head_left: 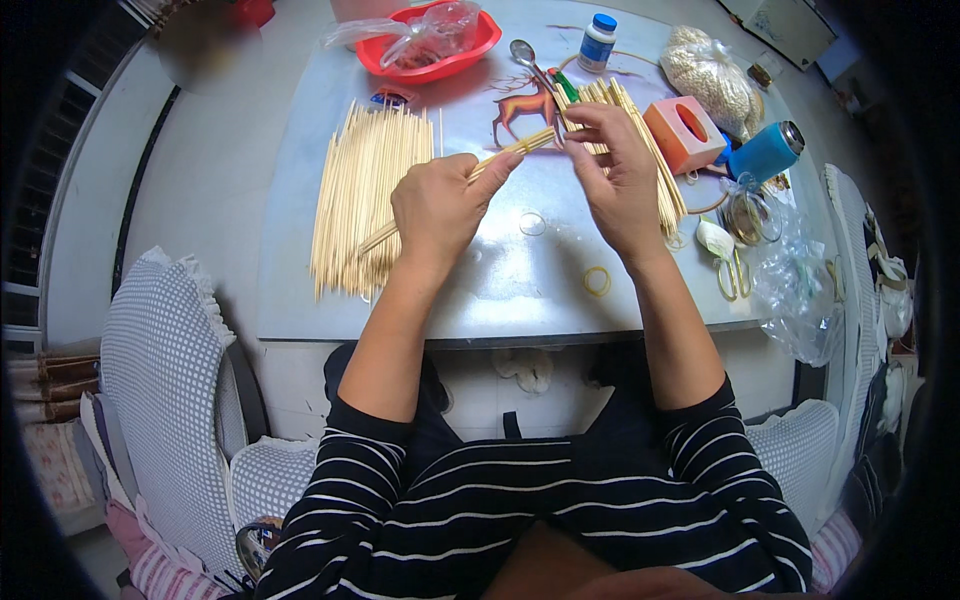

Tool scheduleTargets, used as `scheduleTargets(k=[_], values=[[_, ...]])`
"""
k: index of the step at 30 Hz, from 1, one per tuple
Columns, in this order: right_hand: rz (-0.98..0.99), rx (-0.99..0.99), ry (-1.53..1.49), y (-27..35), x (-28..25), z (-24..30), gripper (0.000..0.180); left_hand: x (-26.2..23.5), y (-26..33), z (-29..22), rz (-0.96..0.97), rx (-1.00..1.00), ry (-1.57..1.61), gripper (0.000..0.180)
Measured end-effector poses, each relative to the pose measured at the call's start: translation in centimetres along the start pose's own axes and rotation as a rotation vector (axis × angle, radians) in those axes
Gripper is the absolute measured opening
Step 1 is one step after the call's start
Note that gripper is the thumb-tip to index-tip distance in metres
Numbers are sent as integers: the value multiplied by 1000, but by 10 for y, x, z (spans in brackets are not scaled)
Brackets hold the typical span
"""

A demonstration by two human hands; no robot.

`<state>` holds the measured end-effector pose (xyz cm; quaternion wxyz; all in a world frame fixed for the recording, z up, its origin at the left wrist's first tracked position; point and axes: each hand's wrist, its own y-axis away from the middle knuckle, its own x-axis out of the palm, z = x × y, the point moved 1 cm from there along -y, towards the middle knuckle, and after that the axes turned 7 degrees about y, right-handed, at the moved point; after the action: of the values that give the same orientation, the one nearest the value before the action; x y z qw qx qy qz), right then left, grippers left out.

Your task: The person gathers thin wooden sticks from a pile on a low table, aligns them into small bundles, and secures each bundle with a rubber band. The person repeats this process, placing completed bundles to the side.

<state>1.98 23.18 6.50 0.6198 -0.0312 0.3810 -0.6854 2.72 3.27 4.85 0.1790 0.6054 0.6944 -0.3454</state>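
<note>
Nearest the camera we are seeing the person's striped sleeves (400,520), with both forearms reaching up over the near edge of the table (300,300). The left hand (437,207) is clenching around a small bundle of bamboo skewers (505,152), and the right hand (620,175) is pinching the far end of that same bundle with its fingertips. The bundle is lying above the middle of the table, its long axis running from near left to far right, its far tips pointing toward the right hand. The sticks are looking thin, straight and pale yellow, packed tight together. To the left we are finding a large loose pile of skewers (360,200) lying flat, running near to far, and behind the right hand a second pile of skewers (650,160) is slanting to the near right. At the far edge a red bowl (485,35) is holding a crumpled clear plastic bag (420,30). Farther right, a clear bag (710,75) is holding pale grains, and an orange tissue box (683,132) is standing beside a blue flask (765,152) lying on its side. A yellow rubber band (597,281) is lying on the table near the right wrist.
</note>
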Motion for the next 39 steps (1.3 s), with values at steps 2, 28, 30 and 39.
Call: scheduleTargets(k=[2,28,30,39], values=[[101,14,-80,1,4,1,28,0,0,0,30,13,42,69],[25,-43,-62,-1,-10,-6,17,23,-5,22,176,218,487,36],[133,116,156,4,3,-37,19,26,-9,27,176,151,512,35],[760,400,-324,9,5,-15,29,13,-12,25,259,-106,1117,41]])
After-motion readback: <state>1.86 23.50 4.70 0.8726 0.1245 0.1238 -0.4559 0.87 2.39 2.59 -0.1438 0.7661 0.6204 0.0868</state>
